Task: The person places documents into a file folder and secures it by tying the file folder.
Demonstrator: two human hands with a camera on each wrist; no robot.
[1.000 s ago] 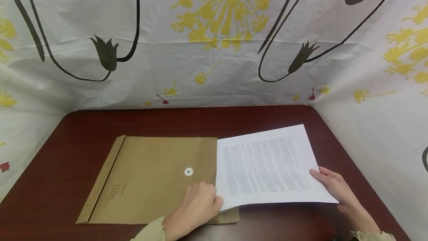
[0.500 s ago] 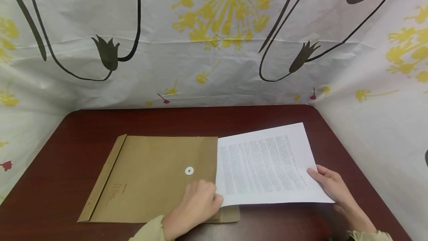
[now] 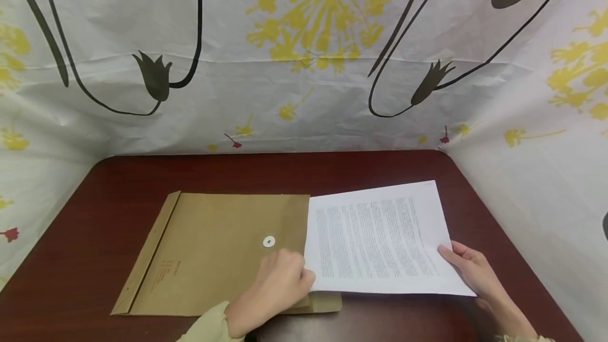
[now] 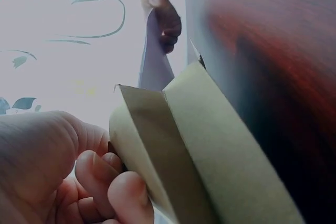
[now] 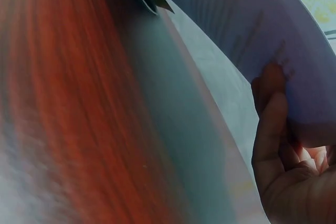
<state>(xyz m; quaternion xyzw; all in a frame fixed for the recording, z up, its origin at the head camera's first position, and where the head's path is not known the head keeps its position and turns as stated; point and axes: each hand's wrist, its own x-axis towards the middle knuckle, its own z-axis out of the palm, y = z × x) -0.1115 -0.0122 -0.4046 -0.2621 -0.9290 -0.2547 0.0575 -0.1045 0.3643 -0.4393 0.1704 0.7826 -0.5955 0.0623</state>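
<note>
Left hand: yours [image 3: 277,284] pinches the brown envelope [image 3: 218,252] at the near part of its right side, fingers curled against the paper wall in the left wrist view.
Right hand: yours [image 3: 477,271] grips the printed sheet [image 3: 370,241] at its right end, thumb on top and fingers underneath, near the table's right edge.
Between the hands: they are well apart, the sheet spanning the space between them.
Envelope: it lies flat across the left and middle of the dark red table [image 3: 71,257], well apart from the table's far edge.
Sheet: it sits right of the envelope, toward the table's right edge, its left end at the envelope's mouth; you cannot tell how far it reaches inside.
Flap: a strip of it [image 3: 328,302] shows beneath the sheet's near left corner.
Button: a white disc [image 3: 268,241] sits on the envelope, just beyond your left hand.
Backdrop: flower-patterned cloth [image 3: 218,15] rises behind the table's far edge.
</note>
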